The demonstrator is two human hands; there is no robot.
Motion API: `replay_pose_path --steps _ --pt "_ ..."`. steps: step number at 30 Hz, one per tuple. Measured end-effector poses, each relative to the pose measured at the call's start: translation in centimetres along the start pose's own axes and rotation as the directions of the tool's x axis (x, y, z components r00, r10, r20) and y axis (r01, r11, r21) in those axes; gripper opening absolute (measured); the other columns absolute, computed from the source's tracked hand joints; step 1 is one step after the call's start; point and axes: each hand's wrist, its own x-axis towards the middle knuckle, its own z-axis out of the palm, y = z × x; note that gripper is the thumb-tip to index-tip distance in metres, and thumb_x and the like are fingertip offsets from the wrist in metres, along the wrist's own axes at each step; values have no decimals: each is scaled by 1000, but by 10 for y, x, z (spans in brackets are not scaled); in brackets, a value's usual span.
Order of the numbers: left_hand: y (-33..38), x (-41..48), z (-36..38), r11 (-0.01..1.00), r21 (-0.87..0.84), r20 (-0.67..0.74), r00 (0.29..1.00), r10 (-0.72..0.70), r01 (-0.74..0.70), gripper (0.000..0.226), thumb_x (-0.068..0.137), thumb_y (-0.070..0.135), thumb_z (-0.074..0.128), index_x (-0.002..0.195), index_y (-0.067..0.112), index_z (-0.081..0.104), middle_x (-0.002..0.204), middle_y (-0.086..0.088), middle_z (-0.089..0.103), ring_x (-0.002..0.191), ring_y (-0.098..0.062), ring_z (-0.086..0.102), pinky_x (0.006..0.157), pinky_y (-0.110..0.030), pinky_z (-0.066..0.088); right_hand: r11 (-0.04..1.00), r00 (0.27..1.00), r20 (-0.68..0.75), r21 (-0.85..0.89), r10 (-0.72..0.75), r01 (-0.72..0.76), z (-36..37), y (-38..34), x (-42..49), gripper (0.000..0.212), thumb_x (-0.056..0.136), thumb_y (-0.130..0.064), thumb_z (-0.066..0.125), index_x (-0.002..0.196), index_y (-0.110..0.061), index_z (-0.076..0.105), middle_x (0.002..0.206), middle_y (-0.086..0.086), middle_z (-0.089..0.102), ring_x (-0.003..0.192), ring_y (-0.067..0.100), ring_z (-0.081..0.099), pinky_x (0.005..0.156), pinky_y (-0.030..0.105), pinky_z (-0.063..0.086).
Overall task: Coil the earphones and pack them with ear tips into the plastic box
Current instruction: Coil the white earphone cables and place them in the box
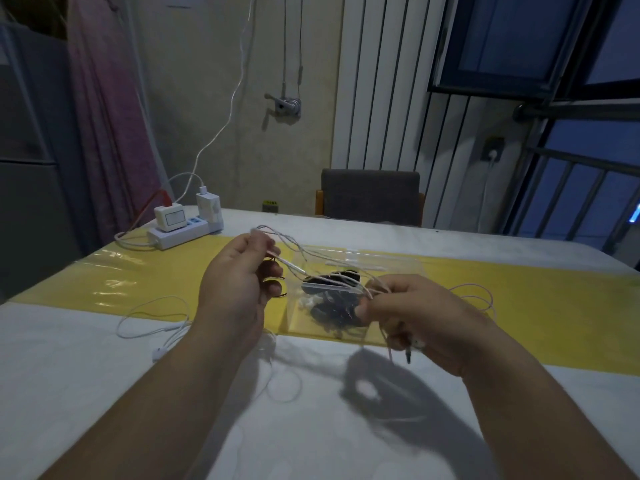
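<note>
- The tabletop [86, 393] is covered in white cloth near the person, and both bare forearms reach over its near edge, throwing dark shadows on the cloth.
- A second white earphone set [156, 327] lies in loose loops on the cloth, toward the left side, one bud pointing at the near edge.
- The left hand [239, 282] is curled, fingers pinching a white earphone cable [294, 268]; the right hand [415, 317] is closed on the same cable's other end, with its plug [408, 356] hanging down toward the cloth.
- Between the hands the cable runs roughly left to right, parallel to the near edge, sloping down from the left hand; further thin loops [474, 296] spill out to the right.
- Just behind the hands, a clear plastic box [363, 265] sits on a glossy yellow strip [536, 306] that crosses the tabletop from side to side. Dark and white small items [332, 306] lie inside; what they are cannot be told.
- At the far left corner stands a white power strip [183, 233] with chargers [207, 202] plugged in.
- Beyond the far edge: a grey chair [370, 197], a pale wall with a white radiator [384, 81], a pink curtain [107, 116] at left and a dark window [540, 46] at right.
</note>
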Motion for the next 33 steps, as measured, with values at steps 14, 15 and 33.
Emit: replay_pose_path --steps 14,15,33 --pt "-7 4 -9 875 369 -75 928 365 -314 24 99 30 53 77 24 62 56 3 46 50 -13 37 51 -30 32 667 962 47 -730 270 -151 -18 -2 -11 12 78 -33 75 78 -21 73 69 -12 72 56 -1 51 55 18 41" --pt "-7 3 -8 852 413 -81 919 386 -322 24 98 31 54 76 24 63 59 2 48 52 -11 39 54 -30 34 643 959 36 -748 282 -161 -19 -2 -12 14 77 -35 75 77 -22 73 66 -14 70 58 0 52 59 20 43" --pt "-2 7 -5 981 -160 91 988 124 -109 33 97 10 47 70 16 64 62 1 49 52 -9 36 41 -19 31 810 798 -500 -586 -336 -26 -28 3 4 19 97 -21 47 84 -25 60 93 -8 58 87 15 53 70 34 39"
